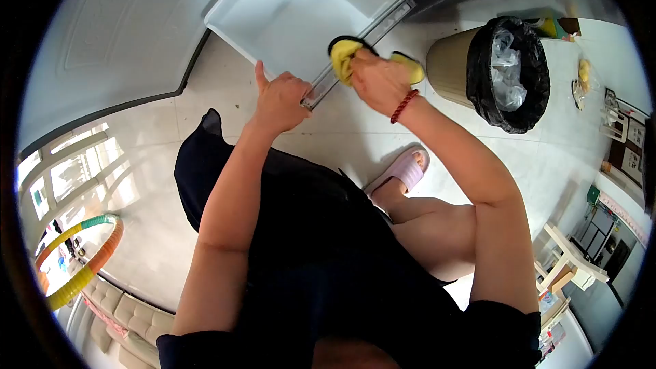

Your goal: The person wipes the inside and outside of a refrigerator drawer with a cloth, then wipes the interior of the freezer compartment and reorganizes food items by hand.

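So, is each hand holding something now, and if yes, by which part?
The right hand holds a yellow cloth by its bunched middle; the left hand holds the front strip of the white drawer by the strip's nearer end.

Bright light (72, 169) gleamed across the pale tiled floor (154, 246), and a tufted beige sofa (137, 309) stood along one edge.

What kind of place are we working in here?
Most likely a home, perhaps a living area beside a kitchen. A tufted sofa, a multicoloured hoop and a bag-lined waste bin all point that way.
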`<state>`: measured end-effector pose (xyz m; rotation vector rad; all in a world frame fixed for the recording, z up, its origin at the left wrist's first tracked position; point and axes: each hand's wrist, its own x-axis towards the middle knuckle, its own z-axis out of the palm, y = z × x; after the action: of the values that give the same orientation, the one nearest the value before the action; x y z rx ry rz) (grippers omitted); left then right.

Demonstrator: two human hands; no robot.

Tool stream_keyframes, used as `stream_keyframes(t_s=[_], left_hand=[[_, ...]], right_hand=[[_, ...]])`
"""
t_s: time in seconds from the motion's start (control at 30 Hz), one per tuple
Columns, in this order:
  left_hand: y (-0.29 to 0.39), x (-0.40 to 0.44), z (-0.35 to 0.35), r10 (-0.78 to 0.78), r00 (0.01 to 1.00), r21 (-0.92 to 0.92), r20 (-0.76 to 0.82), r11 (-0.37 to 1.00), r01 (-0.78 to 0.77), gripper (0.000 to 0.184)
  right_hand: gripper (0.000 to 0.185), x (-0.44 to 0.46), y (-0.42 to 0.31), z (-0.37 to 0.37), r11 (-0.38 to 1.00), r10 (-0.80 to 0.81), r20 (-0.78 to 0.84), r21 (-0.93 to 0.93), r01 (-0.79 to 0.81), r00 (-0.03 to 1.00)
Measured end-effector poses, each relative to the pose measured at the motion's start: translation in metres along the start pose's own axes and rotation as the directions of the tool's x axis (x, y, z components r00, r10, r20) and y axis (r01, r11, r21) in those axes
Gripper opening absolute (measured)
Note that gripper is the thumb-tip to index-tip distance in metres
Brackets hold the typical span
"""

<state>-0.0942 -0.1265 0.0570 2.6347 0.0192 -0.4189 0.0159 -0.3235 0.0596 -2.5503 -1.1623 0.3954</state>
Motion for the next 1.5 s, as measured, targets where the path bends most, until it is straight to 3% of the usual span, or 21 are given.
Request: stream_keyframes(t_s=[0.17, 0.27, 0.37, 0.5, 0.6, 0.63, 0.7, 0.77, 0.83, 0.9, 1.0, 1.1, 1.13, 1.17, 1.23, 1.27, 1.3, 1.33, 1.37, 1.47, 1.5], left_hand=[[-0.002, 0.004, 0.002, -0.013, 1.000, 0.100, 0.003, 0.995, 0.013, 0.017], [-0.023, 0.005, 0.029, 0.056, 0.986, 0.140, -0.158, 0.990, -0.033, 0.018], [-0.017, 0.005, 0.022, 0.056, 0.993, 0.121, -0.105, 0.992, -0.044, 0.021], [0.000, 0.006, 0.008, 0.015, 1.000, 0.043, 0.012, 0.999, -0.016, 0.027], [0.007, 0.008, 0.007, 0.015, 0.997, -0.013, 0.073, 1.000, -0.014, 0.034], [0.008, 0.008, 0.006, 0.006, 0.994, -0.018, 0.106, 1.000, -0.004, 0.034], [0.009, 0.012, -0.001, -0.008, 0.988, -0.011, 0.155, 1.000, 0.010, 0.034], [0.004, 0.014, 0.006, 0.026, 0.998, -0.019, 0.064, 1.000, -0.025, 0.031], [-0.002, 0.013, 0.017, 0.040, 0.999, -0.007, 0.013, 0.999, -0.039, 0.028], [-0.005, 0.017, 0.023, 0.050, 0.999, 0.015, -0.011, 0.999, -0.050, 0.026], [-0.004, 0.015, 0.019, 0.074, 0.997, -0.036, -0.010, 0.997, -0.074, 0.027], [-0.014, 0.015, 0.021, 0.174, 0.985, -0.019, -0.009, 0.985, -0.174, 0.038], [-0.014, 0.010, 0.014, 0.242, 0.967, -0.044, -0.075, 0.968, -0.246, 0.052], [-0.014, 0.007, 0.003, 0.085, 0.993, -0.293, -0.086, 0.950, -0.107, 0.054], [-0.013, 0.000, -0.020, -0.209, 0.978, -0.713, 0.024, 0.682, 0.163, 0.059], [-0.012, -0.004, -0.037, -0.103, 0.993, -0.920, 0.049, 0.382, 0.085, 0.058], [-0.007, -0.009, -0.055, 0.004, 0.999, -0.999, 0.042, 0.021, 0.042, 0.058], [0.012, -0.011, -0.069, -0.023, 0.999, -0.980, -0.041, -0.192, -0.044, 0.053], [0.019, -0.007, -0.072, -0.071, 0.992, -0.971, -0.107, -0.209, -0.120, 0.050], [-0.004, 0.011, -0.071, -0.217, 0.957, -0.954, -0.192, -0.186, -0.234, 0.038], [-0.019, 0.017, -0.068, -0.265, 0.943, -0.954, -0.201, -0.167, -0.250, 0.034]], right_hand=[[0.015, -0.006, -0.041, 0.008, 0.961, -0.088, 0.182, 0.274, 0.036, 0.979], [0.022, -0.004, -0.057, 0.017, 0.905, -0.068, 0.303, 0.420, -0.069, 0.951], [0.024, 0.004, -0.045, 0.022, 0.859, -0.090, 0.344, 0.501, -0.102, 0.935], [0.025, 0.031, -0.007, -0.001, 0.882, -0.234, 0.572, 0.464, -0.076, 0.786], [0.027, 0.019, 0.016, -0.031, 0.526, -0.081, 0.632, 0.684, -0.505, 0.771], [0.026, 0.015, 0.014, -0.039, 0.425, -0.012, 0.612, 0.719, -0.550, 0.791], [0.025, 0.010, 0.018, -0.034, 0.501, 0.012, 0.640, 0.661, -0.559, 0.768], [0.023, 0.004, 0.016, -0.005, 0.785, -0.133, 0.539, 0.569, -0.243, 0.832], [0.021, -0.007, -0.007, 0.010, 0.808, -0.205, 0.413, 0.583, -0.085, 0.887], [0.021, -0.009, -0.015, 0.011, 0.809, -0.160, 0.443, 0.571, -0.140, 0.882], [0.026, -0.001, 0.005, 0.005, 0.555, -0.255, 0.651, 0.704, -0.443, 0.715], [0.031, -0.011, -0.021, -0.037, 0.241, -0.302, 0.623, 0.782, -0.575, 0.722], [0.033, -0.008, -0.029, -0.062, 0.248, -0.258, 0.604, 0.796, -0.552, 0.754], [0.033, -0.009, -0.036, -0.073, 0.123, -0.186, 0.468, 0.884, -0.452, 0.864], [0.043, -0.007, -0.051, -0.105, -0.237, -0.129, 0.279, 0.923, -0.303, 0.952], [0.042, -0.005, -0.061, -0.117, -0.260, -0.078, 0.187, 0.945, -0.201, 0.979], [0.038, 0.001, -0.070, -0.128, -0.130, -0.095, 0.088, 0.986, -0.100, 0.992], [0.033, 0.011, -0.078, -0.128, 0.339, -0.125, -0.142, 0.924, 0.177, 0.982], [0.030, 0.023, -0.080, -0.128, 0.713, -0.246, -0.320, 0.580, 0.394, 0.915], [0.026, 0.044, -0.051, -0.115, 0.677, -0.106, -0.377, 0.650, 0.345, 0.920], [0.027, 0.045, -0.030, -0.113, 0.627, 0.100, -0.348, 0.750, 0.213, 0.932]])
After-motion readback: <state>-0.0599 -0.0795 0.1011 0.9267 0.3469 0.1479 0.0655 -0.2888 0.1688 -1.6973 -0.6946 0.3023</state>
